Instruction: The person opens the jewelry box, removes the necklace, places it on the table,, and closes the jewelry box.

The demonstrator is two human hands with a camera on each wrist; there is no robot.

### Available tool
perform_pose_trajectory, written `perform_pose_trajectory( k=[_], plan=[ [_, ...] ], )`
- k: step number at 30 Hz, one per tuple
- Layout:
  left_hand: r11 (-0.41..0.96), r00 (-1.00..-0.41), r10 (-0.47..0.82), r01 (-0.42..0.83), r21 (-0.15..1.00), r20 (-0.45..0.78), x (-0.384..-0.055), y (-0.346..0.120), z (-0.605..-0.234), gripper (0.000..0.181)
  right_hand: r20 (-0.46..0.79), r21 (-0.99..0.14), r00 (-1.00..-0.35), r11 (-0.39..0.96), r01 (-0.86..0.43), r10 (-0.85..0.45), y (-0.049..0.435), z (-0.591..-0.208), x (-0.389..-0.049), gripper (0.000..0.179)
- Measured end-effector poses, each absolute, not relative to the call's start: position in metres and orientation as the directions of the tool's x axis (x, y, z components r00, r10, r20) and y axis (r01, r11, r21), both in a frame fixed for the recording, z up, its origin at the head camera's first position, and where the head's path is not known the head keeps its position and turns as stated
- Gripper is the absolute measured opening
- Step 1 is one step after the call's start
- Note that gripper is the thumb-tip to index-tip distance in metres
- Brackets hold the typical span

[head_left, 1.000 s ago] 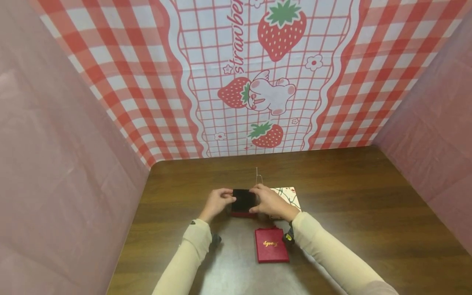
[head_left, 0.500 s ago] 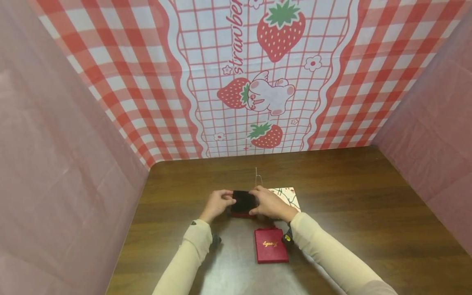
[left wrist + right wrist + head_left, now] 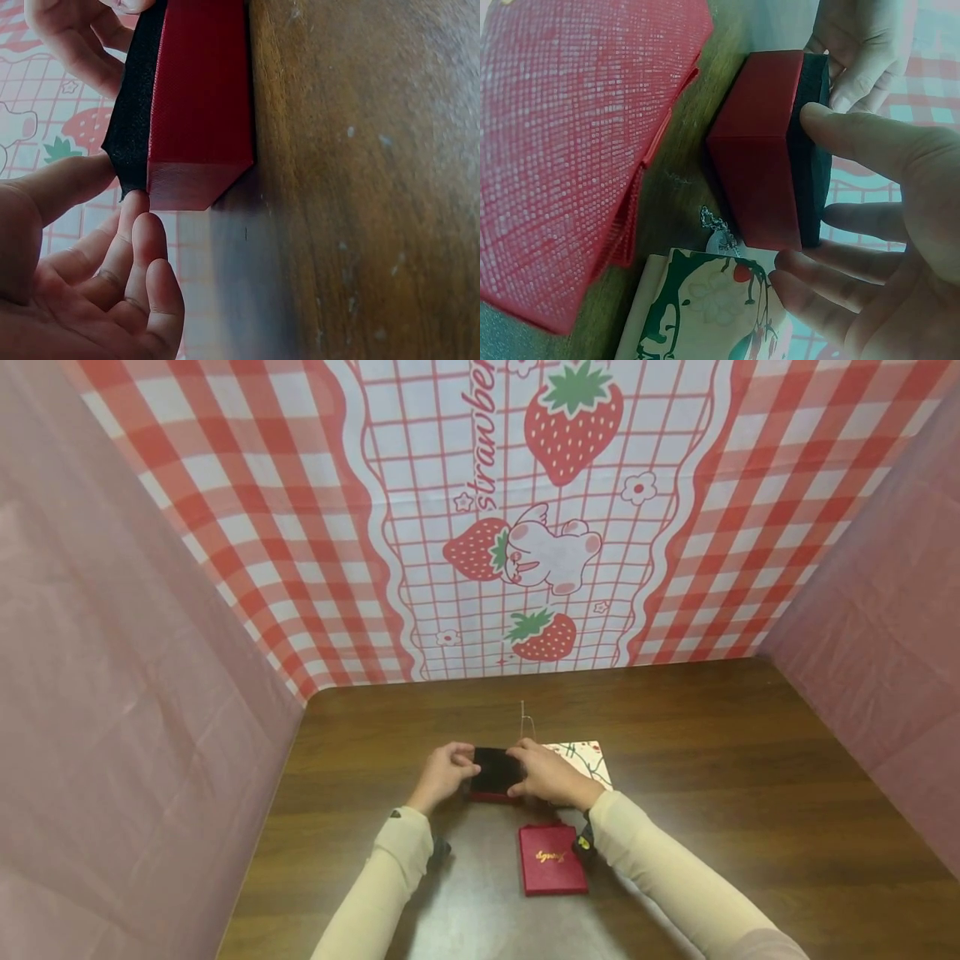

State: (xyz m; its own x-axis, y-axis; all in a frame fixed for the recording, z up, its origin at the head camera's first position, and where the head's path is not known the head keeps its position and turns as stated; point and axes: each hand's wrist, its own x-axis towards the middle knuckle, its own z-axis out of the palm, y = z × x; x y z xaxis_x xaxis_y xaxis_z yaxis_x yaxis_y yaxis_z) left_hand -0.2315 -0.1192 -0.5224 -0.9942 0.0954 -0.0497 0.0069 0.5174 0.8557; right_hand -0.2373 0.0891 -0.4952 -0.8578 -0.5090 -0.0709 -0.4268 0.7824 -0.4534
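A small red box (image 3: 495, 797) sits on the table, with a black velvety pad (image 3: 495, 768) at its opening. In the left wrist view the pad (image 3: 137, 105) stands a little proud of the red wall (image 3: 201, 82). At the pad's left end, my left hand (image 3: 441, 775) pinches its edge between thumb and index finger. My right hand (image 3: 553, 774) grips the opposite end, its thumb on one edge and fingers on another. Behind the right hand lies a thin silver chain (image 3: 522, 714). The right wrist view shows part of the chain (image 3: 714, 222) beside the box.
A cream floral-patterned box (image 3: 588, 758) lies just right of the red box, partly behind my right hand. Nearer to me is a flat crimson piece (image 3: 552, 860) with gold lettering. A checked strawberry cloth (image 3: 547, 485) hangs behind the wooden table (image 3: 360, 718).
Both hands keep their hold on the black pad and stay nearly in place. The pad has shifted and tilted only slightly.
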Motion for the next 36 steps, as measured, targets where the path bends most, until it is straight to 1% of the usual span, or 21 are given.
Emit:
perform_pose_trajectory(
  k=[7,16,20,24,26,29,36],
  plan=[
    [0.53,-0.993,0.101,0.003,0.848,-0.06,-0.2315,-0.1185,-0.523,0.039,-0.087,-0.444,-0.858,0.791,-0.422,-0.507,0.0875,-0.4978,-0.2384,0.068],
    [0.556,-0.994,0.098,0.021,0.831,-0.04,-0.2299,-0.1178,-0.5227,0.048,-0.084,-0.435,-0.851,0.787,-0.437,-0.518,0.086,-0.4996,-0.2395,0.068],
    [0.572,-0.995,0.103,0.059,0.818,0.0,-0.2293,-0.1173,-0.523,0.041,-0.075,-0.44,-0.85,0.782,-0.441,-0.522,0.0857,-0.5014,-0.2402,0.067],
    [0.63,-0.99,0.132,0.119,0.768,0.045,-0.2282,-0.1165,-0.5233,0.029,-0.072,-0.439,-0.848,0.78,-0.446,-0.526,0.0853,-0.5021,-0.241,0.067],
    [0.662,-0.989,0.137,0.128,0.738,0.05,-0.2275,-0.1162,-0.5236,0.026,-0.075,-0.435,-0.846,0.781,-0.449,-0.528,0.0853,-0.5024,-0.2412,0.066],
    [0.692,-0.989,0.139,0.134,0.709,0.051,-0.2268,-0.1163,-0.5237,0.025,-0.061,-0.431,-0.842,0.775,-0.462,-0.536,0.0853,-0.5029,-0.2415,0.062],
    [0.729,-0.992,0.125,0.116,0.674,0.035,-0.2248,-0.1165,-0.5245,0.027,0.009,-0.422,-0.822,0.743,-0.519,-0.569,0.0849,-0.5028,-0.2423,0.045]
  ],
)
